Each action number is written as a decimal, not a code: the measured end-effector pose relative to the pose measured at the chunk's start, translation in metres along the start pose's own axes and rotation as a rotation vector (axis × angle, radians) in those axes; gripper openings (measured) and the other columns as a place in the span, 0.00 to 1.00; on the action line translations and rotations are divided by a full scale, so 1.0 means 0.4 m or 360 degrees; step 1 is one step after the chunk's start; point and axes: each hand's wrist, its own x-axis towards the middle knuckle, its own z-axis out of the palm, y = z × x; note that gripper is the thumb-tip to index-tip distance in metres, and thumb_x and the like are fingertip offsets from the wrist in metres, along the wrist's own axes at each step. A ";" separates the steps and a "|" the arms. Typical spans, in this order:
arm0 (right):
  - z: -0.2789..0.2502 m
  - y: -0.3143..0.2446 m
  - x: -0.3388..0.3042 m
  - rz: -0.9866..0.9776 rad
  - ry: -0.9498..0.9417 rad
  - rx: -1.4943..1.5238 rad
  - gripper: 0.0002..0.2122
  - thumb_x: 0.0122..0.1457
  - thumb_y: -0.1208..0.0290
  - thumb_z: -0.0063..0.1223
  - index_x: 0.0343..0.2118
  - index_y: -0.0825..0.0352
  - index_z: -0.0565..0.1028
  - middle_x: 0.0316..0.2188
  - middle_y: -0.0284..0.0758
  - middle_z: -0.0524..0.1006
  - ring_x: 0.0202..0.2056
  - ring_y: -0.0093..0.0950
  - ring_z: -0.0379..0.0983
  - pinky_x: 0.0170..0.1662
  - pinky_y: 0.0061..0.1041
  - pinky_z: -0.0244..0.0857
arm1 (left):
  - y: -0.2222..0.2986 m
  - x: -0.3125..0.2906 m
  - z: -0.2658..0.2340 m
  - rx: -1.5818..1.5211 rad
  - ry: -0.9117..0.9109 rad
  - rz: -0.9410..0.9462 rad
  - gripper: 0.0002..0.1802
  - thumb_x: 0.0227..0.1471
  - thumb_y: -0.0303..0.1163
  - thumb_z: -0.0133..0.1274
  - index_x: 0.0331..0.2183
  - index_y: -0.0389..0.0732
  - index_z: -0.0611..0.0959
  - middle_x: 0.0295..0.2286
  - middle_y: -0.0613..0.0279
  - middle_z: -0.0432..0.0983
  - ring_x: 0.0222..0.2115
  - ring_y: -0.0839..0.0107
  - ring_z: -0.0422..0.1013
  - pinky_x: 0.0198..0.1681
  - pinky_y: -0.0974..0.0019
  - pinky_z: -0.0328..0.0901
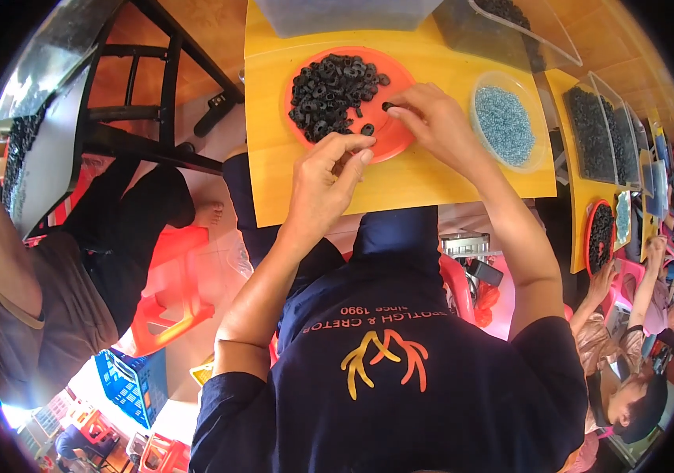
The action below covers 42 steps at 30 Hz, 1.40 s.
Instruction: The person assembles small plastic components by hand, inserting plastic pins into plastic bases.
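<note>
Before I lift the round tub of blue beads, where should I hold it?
Probably hold the round tub by its outer wall, gripping two opposite sides and coming from the table's near edge. It sits upright on the yellow table, and tiny blue beads cover its inside, so gripping outside and keeping it level should be safest.

The parts (329, 88) are black, the plate (392, 143) orange-red, the table (274, 177) yellow, the beads (504, 126) apparently grey-blue.

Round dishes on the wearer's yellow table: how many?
2: the red plate of black pieces toward the left, the clear bowl of pale blue beads at the right. No others show there.
</note>
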 end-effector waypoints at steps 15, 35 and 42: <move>-0.056 -0.075 -0.116 0.0633 -0.0057 0.2024 0.06 0.60 0.78 0.58 0.39 0.70 0.77 0.35 0.30 0.79 0.38 0.17 0.75 0.46 0.19 0.69 | 0.043 0.018 0.056 -0.0281 0.0036 0.0208 0.10 0.53 0.20 0.58 0.40 0.34 0.82 0.34 0.61 0.74 0.32 0.77 0.73 0.35 0.74 0.69; -0.263 0.297 -0.266 0.0949 0.0299 -0.0110 0.08 0.58 0.67 0.57 0.36 0.65 0.81 0.37 0.39 0.80 0.33 0.35 0.77 0.40 0.32 0.70 | -0.097 -0.027 0.106 -0.0163 -0.0429 -0.0045 0.09 0.56 0.18 0.54 0.41 0.32 0.78 0.35 0.64 0.72 0.35 0.78 0.71 0.39 0.74 0.67; -0.239 0.299 -0.215 0.0936 0.0158 -0.0308 0.13 0.56 0.60 0.59 0.37 0.64 0.82 0.34 0.38 0.80 0.34 0.35 0.77 0.40 0.34 0.69 | -0.100 -0.032 0.121 -0.0281 -0.0297 -0.0046 0.09 0.53 0.20 0.58 0.38 0.34 0.81 0.31 0.65 0.73 0.28 0.81 0.68 0.29 0.78 0.63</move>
